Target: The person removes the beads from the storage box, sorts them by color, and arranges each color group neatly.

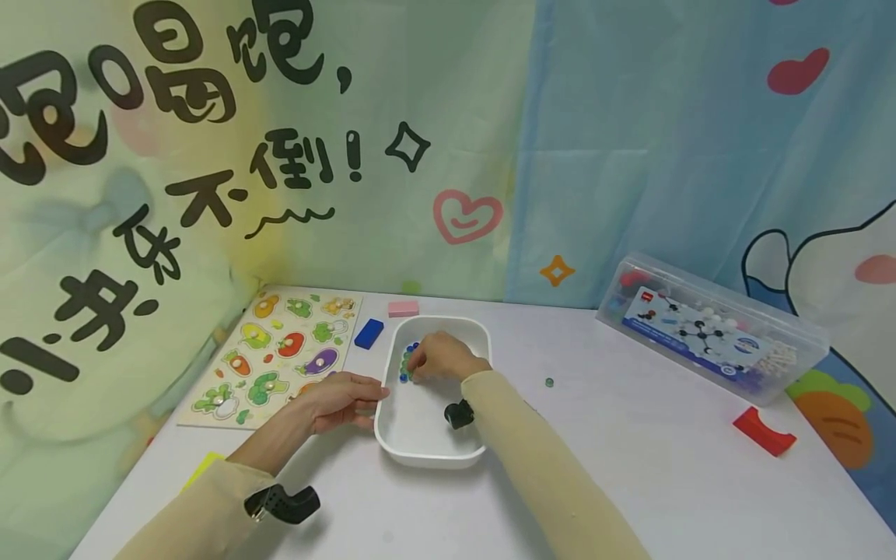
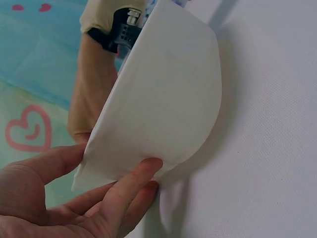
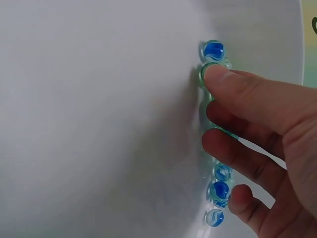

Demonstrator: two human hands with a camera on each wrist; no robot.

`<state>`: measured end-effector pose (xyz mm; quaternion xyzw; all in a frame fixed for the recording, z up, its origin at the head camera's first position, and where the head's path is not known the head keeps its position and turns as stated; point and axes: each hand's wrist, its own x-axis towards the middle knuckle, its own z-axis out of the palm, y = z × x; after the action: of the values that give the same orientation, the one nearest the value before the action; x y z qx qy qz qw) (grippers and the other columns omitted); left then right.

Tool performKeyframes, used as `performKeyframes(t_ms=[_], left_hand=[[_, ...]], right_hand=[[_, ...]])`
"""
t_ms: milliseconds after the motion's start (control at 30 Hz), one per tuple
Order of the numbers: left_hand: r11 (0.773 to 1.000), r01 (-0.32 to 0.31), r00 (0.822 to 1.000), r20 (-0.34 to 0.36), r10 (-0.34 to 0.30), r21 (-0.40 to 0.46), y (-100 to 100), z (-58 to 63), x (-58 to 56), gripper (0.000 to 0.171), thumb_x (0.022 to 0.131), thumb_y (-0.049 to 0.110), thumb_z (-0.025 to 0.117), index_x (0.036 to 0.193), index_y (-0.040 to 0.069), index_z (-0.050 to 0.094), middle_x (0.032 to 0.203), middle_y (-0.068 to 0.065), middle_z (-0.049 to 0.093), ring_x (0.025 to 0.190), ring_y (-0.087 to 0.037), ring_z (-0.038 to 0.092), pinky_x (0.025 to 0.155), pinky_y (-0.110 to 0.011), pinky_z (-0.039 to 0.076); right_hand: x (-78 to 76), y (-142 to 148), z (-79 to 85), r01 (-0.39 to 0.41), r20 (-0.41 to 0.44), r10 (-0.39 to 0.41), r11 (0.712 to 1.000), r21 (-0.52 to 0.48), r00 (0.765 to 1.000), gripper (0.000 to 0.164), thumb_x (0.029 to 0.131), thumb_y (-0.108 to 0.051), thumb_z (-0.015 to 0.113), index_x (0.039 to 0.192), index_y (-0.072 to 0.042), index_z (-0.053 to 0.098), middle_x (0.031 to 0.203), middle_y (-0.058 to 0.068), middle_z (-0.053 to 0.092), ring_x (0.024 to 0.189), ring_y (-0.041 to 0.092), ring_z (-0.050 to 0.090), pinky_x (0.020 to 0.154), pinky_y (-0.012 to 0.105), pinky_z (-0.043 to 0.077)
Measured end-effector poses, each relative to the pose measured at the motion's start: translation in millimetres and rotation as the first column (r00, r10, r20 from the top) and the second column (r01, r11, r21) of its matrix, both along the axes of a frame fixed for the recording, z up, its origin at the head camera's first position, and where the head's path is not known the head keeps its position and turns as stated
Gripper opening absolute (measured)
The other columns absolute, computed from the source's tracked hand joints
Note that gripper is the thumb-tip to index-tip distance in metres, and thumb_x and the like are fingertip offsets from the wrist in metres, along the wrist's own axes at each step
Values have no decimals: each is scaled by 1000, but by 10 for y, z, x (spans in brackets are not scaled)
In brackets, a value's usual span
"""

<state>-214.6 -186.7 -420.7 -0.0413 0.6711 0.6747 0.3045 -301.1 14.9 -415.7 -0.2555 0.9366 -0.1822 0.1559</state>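
A white tray stands on the table, with several blue and green glass marbles lined up along its left wall. My left hand holds that side of the tray. In the left wrist view, the thumb and fingers grip the tray's wall around its edge. Inside the tray, my right hand reaches over the row. Its thumb and index finger pinch a green marble, partly hidden by the thumb. The other fingers are bent beside the neighbouring marbles and cover some of them.
A vegetable puzzle board lies left of the tray. Blue and pink blocks sit behind it. One green marble lies to the right. Farther right are a clear plastic box and a red arched block.
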Motion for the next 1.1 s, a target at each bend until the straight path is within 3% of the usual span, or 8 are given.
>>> performKeyframes(t_ms=[167, 433, 633, 933, 1100], left_hand=[[1000, -3, 1000, 0, 3, -6, 7, -2, -3, 47, 94, 15, 62, 131, -12, 49, 115, -18, 69, 97, -21, 70, 83, -36, 61], [1000, -5, 1000, 2, 5, -3, 8, 0, 1, 46, 94, 14, 63, 130, -12, 51, 112, -17, 70, 96, -21, 70, 83, -36, 61], [1000, -7, 1000, 8, 7, -1, 6, -1, -2, 46, 94, 14, 62, 129, -12, 51, 109, -15, 71, 94, -19, 70, 83, -36, 61], [999, -27, 1000, 12, 28, -28, 17, -3, 2, 48, 93, 15, 64, 131, -11, 50, 107, -13, 71, 90, -17, 70, 80, -33, 61], [999, -23, 1000, 0, 23, -31, 16, 2, 12, 48, 94, 16, 63, 131, -11, 49, 108, -14, 71, 90, -18, 70, 79, -33, 61]], right_hand=[[-2, 3, -10, 15, 6, -15, 1000, 11, 1000, 14, 81, -20, 79, 94, -24, 79, 87, -9, 72, 84, 8, 58, 83, 23, 51], [21, 47, 49, 5, 21, -5, 1000, -18, 1000, 14, 82, -20, 78, 96, -21, 78, 89, -9, 73, 83, 7, 58, 81, 21, 50], [-32, 131, 127, -40, -26, 38, 998, -52, 999, 14, 85, -21, 75, 98, -18, 78, 95, -5, 73, 81, 6, 58, 76, 19, 51], [-55, 511, 454, -90, -43, 84, 982, -167, 996, 20, 88, -21, 71, 106, -12, 76, 101, 0, 73, 86, 11, 64, 75, 23, 56], [-53, 862, 617, -31, -57, 22, 987, -157, 998, 20, 89, -25, 71, 107, -17, 76, 103, 0, 71, 90, 14, 62, 77, 27, 56]])
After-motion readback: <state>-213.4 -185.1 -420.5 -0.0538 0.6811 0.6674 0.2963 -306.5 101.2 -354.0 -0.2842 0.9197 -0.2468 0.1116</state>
